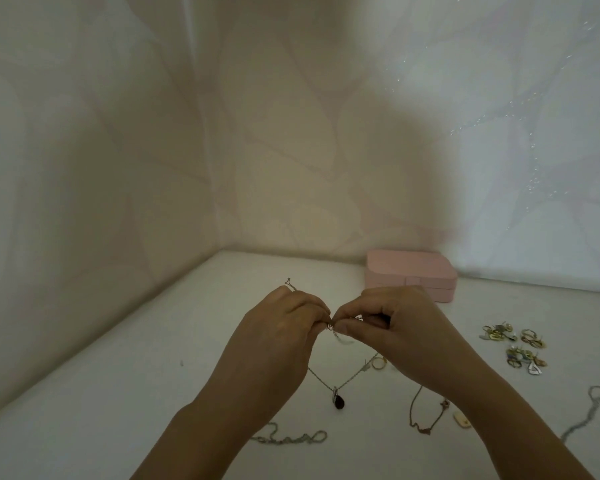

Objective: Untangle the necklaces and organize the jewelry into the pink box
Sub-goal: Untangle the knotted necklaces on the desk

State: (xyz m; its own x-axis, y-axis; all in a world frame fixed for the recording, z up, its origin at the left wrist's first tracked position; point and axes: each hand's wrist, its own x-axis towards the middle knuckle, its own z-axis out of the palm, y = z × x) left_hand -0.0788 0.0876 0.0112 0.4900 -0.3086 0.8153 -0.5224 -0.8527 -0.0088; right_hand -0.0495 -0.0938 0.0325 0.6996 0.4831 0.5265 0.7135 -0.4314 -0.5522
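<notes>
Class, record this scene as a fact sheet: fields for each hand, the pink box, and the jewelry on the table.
Left hand: pinches a thin chain
Right hand: pinches the same chain beside the left's fingertips
Pink box: closed, behind the right hand
Dark pendant: on a chain below the hands
Pile of small jewelry: right of the hands
Loose chains: silver chain, rose-gold chain, lying flat

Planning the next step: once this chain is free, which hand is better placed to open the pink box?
Right, probably. The closed pink box sits just behind the right hand; the left hand would have to cross over. Both pinch the thin chain, so the left could hold it meanwhile.
</notes>
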